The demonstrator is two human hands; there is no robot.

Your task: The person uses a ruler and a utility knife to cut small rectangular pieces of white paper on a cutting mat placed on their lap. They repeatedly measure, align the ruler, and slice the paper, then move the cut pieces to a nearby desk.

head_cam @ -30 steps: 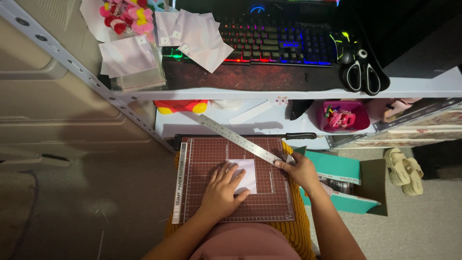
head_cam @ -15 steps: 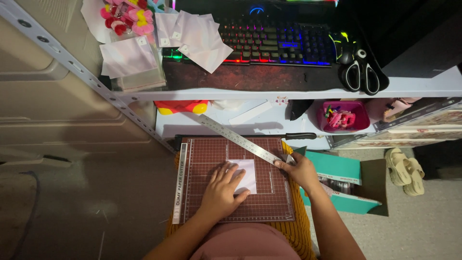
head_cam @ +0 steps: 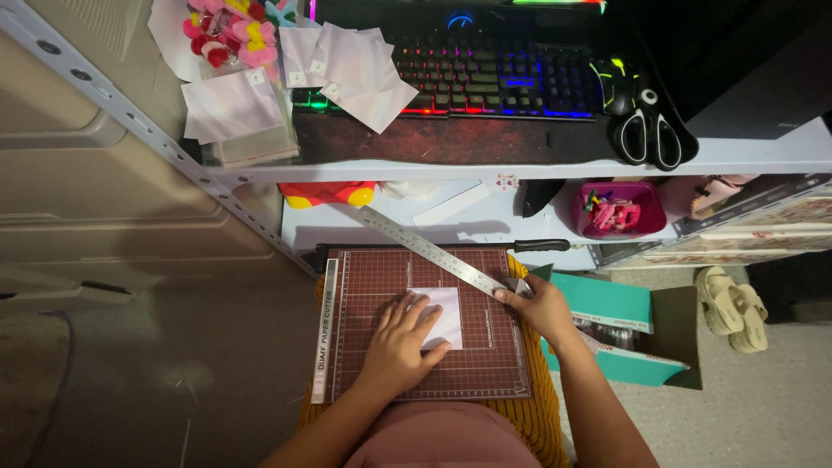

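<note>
At the far left a grey perforated metal shelf post [head_cam: 130, 117] runs slantwise down past beige panelling, and below it the bare floor [head_cam: 130, 381] is dim and dusty. Above, on the white shelf [head_cam: 737, 156], lie clear plastic sleeves [head_cam: 234, 113], a bunch of small pink, red and yellow flower pieces [head_cam: 227, 33], and loose white paper sheets [head_cam: 355, 74]. Next along sits a backlit keyboard [head_cam: 494, 82] glowing in rainbow colours, then black-handled scissors [head_cam: 650, 134] near the right end.

On my lap rests the maroon gridded paper cutter [head_cam: 381, 286], on a mustard-yellow cloth [head_cam: 542, 407]. My left hand [head_cam: 400, 342] lies flat on the board, fingers spread, pressing down the white paper square [head_cam: 444, 316] that sits near the middle-right of the grid; my fingertips cover its left part. The steel blade arm [head_cam: 429, 251] stands raised at a slant across the board's upper right, and my right hand [head_cam: 539, 305] is closed around its lower end, at the board's right edge.

Under the shelf, a lower white ledge [head_cam: 347, 227] holds a red and yellow toy [head_cam: 325, 192] and a pink tub of small clips [head_cam: 615, 210]. Right of my knee stands a teal cardboard box [head_cam: 620, 334], and beyond it a pair of pale sandals [head_cam: 732, 308] on the speckled floor.
</note>
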